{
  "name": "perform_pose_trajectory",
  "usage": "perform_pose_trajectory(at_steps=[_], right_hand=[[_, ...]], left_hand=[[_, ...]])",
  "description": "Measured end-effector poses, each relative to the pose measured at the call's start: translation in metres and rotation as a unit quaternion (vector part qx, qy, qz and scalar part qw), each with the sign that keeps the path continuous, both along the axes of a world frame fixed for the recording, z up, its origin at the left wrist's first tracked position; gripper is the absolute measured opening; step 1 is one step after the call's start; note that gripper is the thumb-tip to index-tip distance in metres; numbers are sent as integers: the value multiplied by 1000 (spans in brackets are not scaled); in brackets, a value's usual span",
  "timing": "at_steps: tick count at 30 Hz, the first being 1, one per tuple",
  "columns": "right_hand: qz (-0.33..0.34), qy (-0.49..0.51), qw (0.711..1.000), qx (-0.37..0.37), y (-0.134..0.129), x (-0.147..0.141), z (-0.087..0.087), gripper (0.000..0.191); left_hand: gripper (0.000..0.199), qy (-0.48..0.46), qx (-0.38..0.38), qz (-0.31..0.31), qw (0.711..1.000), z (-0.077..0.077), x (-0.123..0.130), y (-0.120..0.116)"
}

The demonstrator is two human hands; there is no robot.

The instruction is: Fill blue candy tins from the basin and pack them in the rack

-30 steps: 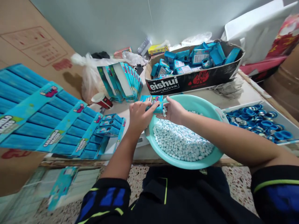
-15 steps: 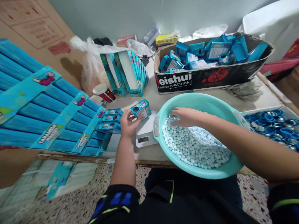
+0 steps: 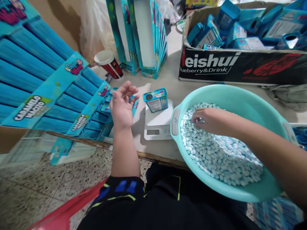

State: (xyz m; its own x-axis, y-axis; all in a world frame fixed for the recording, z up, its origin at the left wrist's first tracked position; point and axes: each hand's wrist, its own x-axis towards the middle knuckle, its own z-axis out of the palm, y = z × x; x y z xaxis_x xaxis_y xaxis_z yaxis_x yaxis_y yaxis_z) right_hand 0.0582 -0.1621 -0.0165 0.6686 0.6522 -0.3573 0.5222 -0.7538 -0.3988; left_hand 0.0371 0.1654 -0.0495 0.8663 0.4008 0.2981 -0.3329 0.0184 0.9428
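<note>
Blue box point(image 3: 157, 104) stands on scale point(image 3: 157, 123), dark-circle end left, long axis roughly left-right; left hand point(image 3: 122, 110) fingers loosely spread, right hand point(image 3: 208, 118) curled in candies point(image 3: 223, 161), can't tell if pinching.

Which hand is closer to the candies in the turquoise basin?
The right hand: it is down among the candies. The left hand is open and apart from them, on the far side of the white scale.

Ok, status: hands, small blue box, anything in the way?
Left hand open, empty. Right hand curled at candies, grip unclear. Small blue box on scale. Basin handle close beside scale.
</note>
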Motion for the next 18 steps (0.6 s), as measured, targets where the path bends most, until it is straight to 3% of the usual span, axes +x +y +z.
perform_pose_trajectory(at_steps=[9,18], right_hand=[[-34,-35,999,22,-2,0,10,19],[-93,-46,994,40,-2,0,22,17]], left_hand=[[58,-36,-120,52,991,4,3,-1],[52,-35,-108,24,993,1,2,-5]])
